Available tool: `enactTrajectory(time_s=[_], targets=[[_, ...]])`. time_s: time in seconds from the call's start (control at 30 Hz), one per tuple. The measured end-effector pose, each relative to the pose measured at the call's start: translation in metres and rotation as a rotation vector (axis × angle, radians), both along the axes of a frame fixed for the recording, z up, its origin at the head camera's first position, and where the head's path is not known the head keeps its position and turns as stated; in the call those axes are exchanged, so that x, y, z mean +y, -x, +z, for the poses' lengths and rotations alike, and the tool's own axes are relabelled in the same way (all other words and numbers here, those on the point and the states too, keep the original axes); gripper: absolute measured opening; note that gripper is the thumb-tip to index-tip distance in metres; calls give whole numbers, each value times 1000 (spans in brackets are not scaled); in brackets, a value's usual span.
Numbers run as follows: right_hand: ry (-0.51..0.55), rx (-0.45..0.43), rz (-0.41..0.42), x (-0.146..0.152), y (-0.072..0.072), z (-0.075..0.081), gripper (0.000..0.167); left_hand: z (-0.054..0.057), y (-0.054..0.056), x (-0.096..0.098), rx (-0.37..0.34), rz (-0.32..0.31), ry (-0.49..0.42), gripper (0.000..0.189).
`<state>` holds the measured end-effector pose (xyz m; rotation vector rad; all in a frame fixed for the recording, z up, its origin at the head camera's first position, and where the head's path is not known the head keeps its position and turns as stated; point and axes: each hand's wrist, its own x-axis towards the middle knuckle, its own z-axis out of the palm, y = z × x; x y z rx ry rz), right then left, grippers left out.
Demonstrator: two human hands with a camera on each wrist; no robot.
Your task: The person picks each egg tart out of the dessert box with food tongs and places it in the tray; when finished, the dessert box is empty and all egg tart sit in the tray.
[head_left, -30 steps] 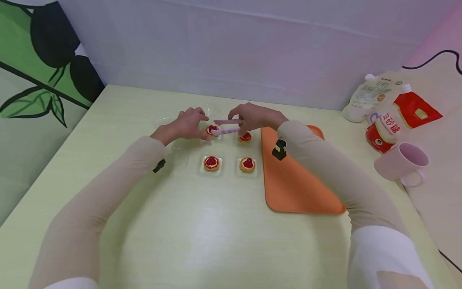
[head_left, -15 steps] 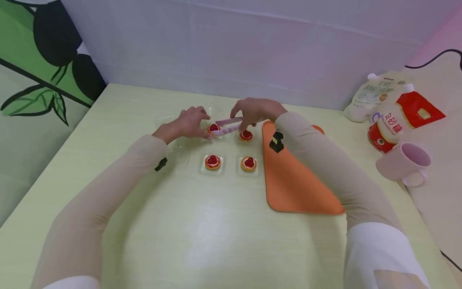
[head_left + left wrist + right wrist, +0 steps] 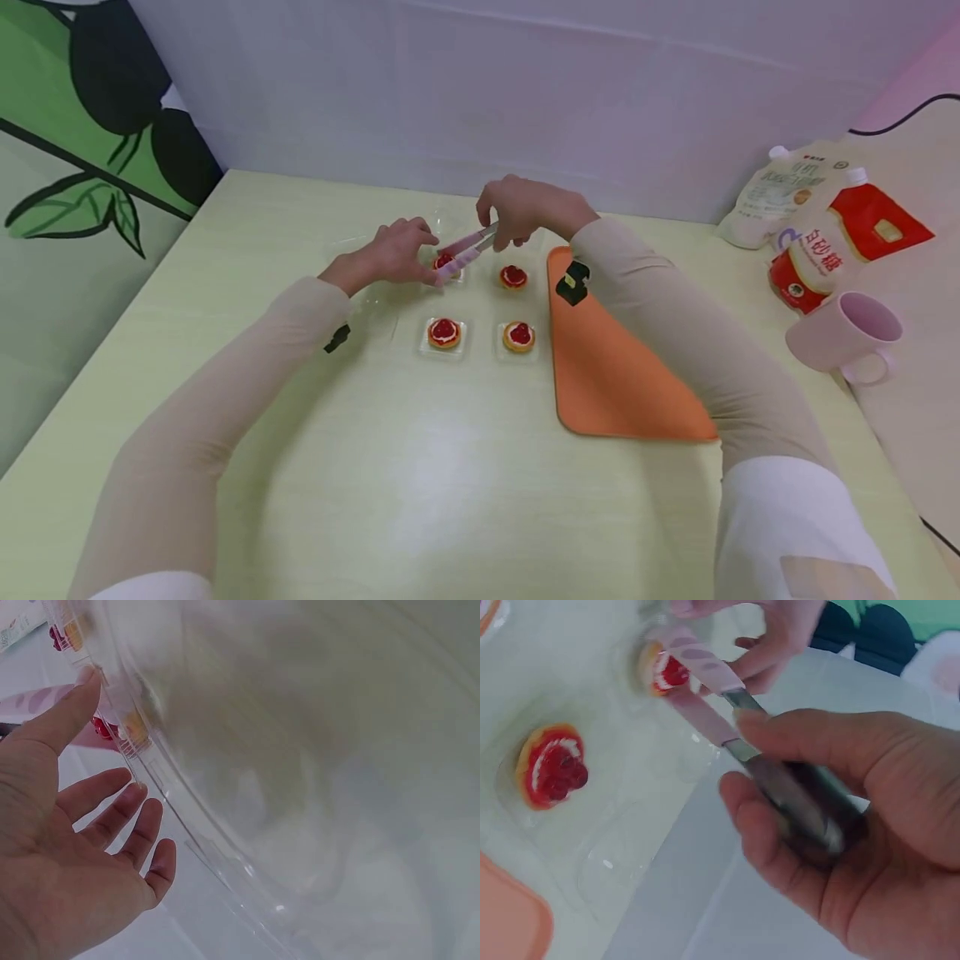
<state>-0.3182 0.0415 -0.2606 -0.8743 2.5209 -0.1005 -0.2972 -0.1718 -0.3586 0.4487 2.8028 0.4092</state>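
My right hand [image 3: 521, 208] holds a pair of tongs [image 3: 467, 248] with metal arms and pink tips. The tips stand on either side of the far-left fruit tart [image 3: 667, 671], a small round one with red topping and a white cream ring. Whether they press on it, I cannot tell. My left hand [image 3: 396, 252] is at that tart's left, thumb and fingertips touching the edge of a clear plastic container [image 3: 161, 776]. Other tarts sit in clear compartments: far right [image 3: 513, 277], near left [image 3: 444, 333] and near right [image 3: 519, 337].
An orange tray [image 3: 600, 375] lies right of the tarts, under my right forearm. Along the table's right side are a pink mug [image 3: 832, 337], a red-and-white spouted pouch [image 3: 825, 250] and a pale spouted pouch [image 3: 780, 196]. A pale cloth wall [image 3: 480, 92] rises behind.
My right hand has risen and moved slightly away from me. The tongs now tilt more steeply down, their tips lower around the far-left tart. My left hand has stayed nearly still.
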Motion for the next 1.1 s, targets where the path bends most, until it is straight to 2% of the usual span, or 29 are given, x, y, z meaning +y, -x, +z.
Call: enactTrajectory(time_s=[0.07, 0.13, 0.27, 0.33, 0.43, 0.53, 0.67, 0.8, 0.9, 1.1], targets=[[145, -13, -7, 3, 3, -1, 29, 0, 1, 0, -2, 1, -1, 74], [344, -49, -56, 5, 4, -8, 24, 0, 1, -1, -7, 5, -4, 74], [727, -146, -195, 3, 2, -35, 26, 0, 1, -1, -14, 11, -16, 73], [836, -184, -255, 0, 0, -49, 28, 1, 0, 0, -15, 16, -20, 72], [888, -212, -314, -6, -3, -62, 32, 1, 1, 1, -12, 17, -17, 72], [877, -215, -351, -12, -4, -70, 35, 0, 2, 2, -5, 11, -13, 74], [839, -218, -385, -20, -3, -74, 39, 0, 2, 2, 7, -4, -10, 74], [823, -266, -419, -27, -2, -77, 44, 0, 2, 1, 11, -14, -6, 73], [852, -310, -437, -31, -2, -80, 44, 0, 2, 1, 14, -15, -6, 74], [886, -297, -451, -32, -2, -85, 37, 0, 1, 1, 8, -7, -17, 74]])
